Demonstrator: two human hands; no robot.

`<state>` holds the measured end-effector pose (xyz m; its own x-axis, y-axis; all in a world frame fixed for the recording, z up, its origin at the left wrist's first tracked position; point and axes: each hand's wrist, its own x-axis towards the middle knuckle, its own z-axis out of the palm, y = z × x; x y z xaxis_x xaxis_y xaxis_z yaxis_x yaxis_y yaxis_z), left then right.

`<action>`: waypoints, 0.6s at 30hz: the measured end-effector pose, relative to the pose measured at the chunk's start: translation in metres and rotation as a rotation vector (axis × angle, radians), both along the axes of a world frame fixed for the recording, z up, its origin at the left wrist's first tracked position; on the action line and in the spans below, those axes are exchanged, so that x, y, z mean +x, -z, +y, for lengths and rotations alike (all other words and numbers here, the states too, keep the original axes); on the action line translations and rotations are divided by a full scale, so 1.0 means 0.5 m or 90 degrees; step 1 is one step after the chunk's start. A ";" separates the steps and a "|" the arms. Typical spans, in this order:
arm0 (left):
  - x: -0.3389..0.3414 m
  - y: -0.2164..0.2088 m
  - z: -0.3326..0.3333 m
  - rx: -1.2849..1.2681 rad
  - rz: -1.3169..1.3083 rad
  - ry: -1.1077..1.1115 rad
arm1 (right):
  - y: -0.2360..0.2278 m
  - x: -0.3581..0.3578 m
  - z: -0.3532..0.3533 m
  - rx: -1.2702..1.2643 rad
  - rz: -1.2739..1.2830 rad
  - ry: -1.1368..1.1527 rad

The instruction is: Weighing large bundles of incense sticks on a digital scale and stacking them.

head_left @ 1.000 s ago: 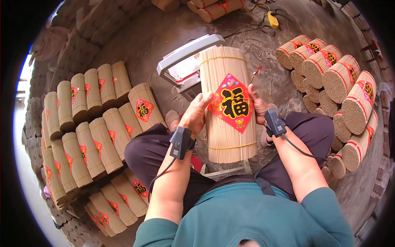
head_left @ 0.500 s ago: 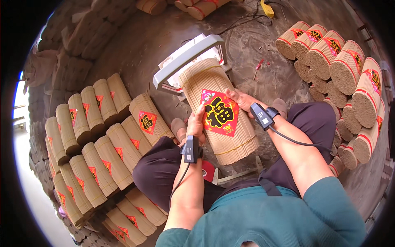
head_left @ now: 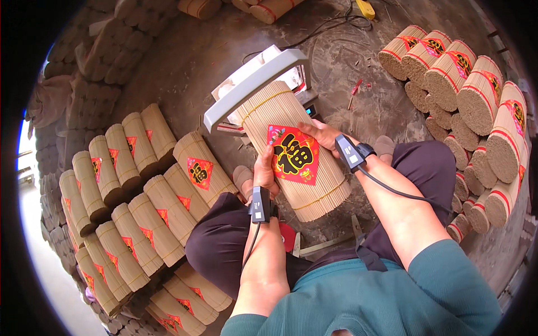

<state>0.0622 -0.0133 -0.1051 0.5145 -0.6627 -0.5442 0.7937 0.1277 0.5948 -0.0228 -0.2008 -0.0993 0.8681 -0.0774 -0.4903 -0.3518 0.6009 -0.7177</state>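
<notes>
Two sides of the stick bundle (head_left: 292, 154) at mid-frame are gripped, by left hand (head_left: 264, 172) and right hand (head_left: 323, 136), probably to balance its weight.

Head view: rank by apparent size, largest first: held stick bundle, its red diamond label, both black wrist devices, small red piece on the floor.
1. Held stick bundle
2. Red diamond label
3. Left wrist device and right wrist device: too alike to rank
4. Small red piece

- Red diamond paper label (head_left: 293, 155), large black yellow-edged character: on the pale cylindrical stick bundle (head_left: 305, 197).
- Similar red labels (head_left: 199, 172): on stacked bundles (head_left: 501, 157).
- Small white stickers (head_left: 258, 215), illegible: on black wrist boxes (head_left: 260, 199).
</notes>
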 end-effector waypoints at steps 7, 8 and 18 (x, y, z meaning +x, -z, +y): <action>-0.002 0.008 0.005 0.005 0.005 0.018 | 0.006 -0.009 -0.002 0.001 0.049 0.007; -0.002 0.008 0.005 0.009 0.007 0.028 | 0.013 -0.008 -0.003 0.009 0.046 0.008; 0.002 -0.007 0.006 0.022 0.002 0.026 | -0.004 -0.004 0.006 0.000 0.073 -0.006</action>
<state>0.0634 -0.0104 -0.1017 0.4857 -0.6636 -0.5690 0.7997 0.0746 0.5957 -0.0248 -0.1976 -0.0975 0.8072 -0.0696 -0.5861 -0.4368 0.5974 -0.6725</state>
